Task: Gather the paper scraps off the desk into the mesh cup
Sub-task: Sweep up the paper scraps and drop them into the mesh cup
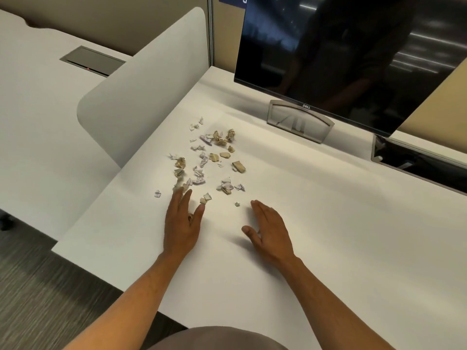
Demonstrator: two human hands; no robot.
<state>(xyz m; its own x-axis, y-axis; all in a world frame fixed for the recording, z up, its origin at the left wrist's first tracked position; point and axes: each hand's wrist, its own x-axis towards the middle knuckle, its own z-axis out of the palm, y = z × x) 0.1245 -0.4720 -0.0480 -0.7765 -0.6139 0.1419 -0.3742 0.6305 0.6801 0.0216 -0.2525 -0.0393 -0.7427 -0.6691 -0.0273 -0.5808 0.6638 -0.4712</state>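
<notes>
Several crumpled white and tan paper scraps [209,157] lie scattered over the left part of the white desk [316,236]. My left hand [183,223] lies flat with straight fingers at the near edge of the scatter, its fingertips touching the closest scraps; a small tan scrap [190,218] shows between its fingers. My right hand [270,228] rests flat on the desk to the right, fingers straight, just short of a tiny scrap [237,204]. No mesh cup is in view.
A dark Dell monitor [353,54] on a grey stand [299,122] stands at the back right. A white curved divider panel [151,84] borders the desk's left side. A cable slot [417,160] is at far right. The desk's front-left edge drops to carpet.
</notes>
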